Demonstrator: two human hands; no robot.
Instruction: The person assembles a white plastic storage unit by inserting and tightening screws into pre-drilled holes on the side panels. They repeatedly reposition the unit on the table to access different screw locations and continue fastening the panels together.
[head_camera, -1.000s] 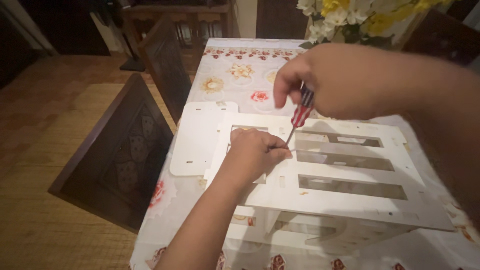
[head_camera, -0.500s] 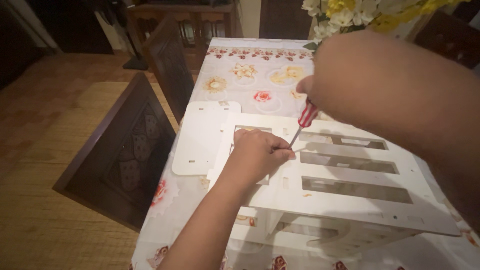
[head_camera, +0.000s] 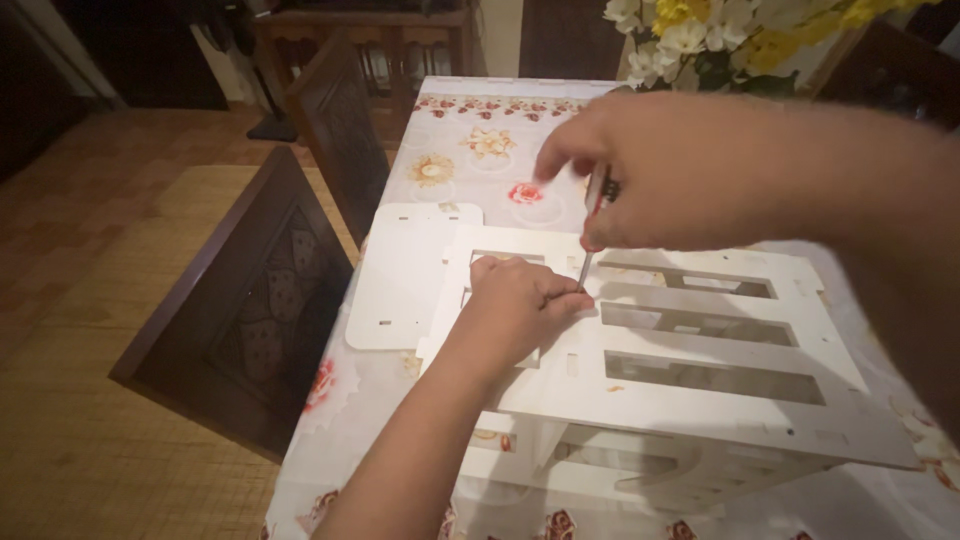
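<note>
A screwdriver (head_camera: 592, 222) was found clamped in the right hand (head_camera: 690, 170), fingers closed round its handle, the thin shaft pointing down to the top panel of a white slotted frame (head_camera: 700, 350). The left hand (head_camera: 515, 305) lay pressed on that panel just beside the tip, fingers curled together; whether a screw was pinched beneath them could not be told. The frame stood on the table, near its left edge, with a separate flat white panel (head_camera: 405, 275) lying just beside it.

The frame was judged light and fairly stiff, of thin board with long cut-out slots; the narrow rails between slots were judged liable to flex or crack under hard pressure. The solid outer border was judged the sounder place for a steadying hold. The smooth finish was judged somewhat slippery.

The table was covered by a pale floral tablecloth (head_camera: 480, 150), likely to shift under a sliding load. Dark wooden chairs (head_camera: 250, 320) stood along the left side, a flower arrangement (head_camera: 700, 40) at the far end, and a wooden floor (head_camera: 90, 250) beyond.
</note>
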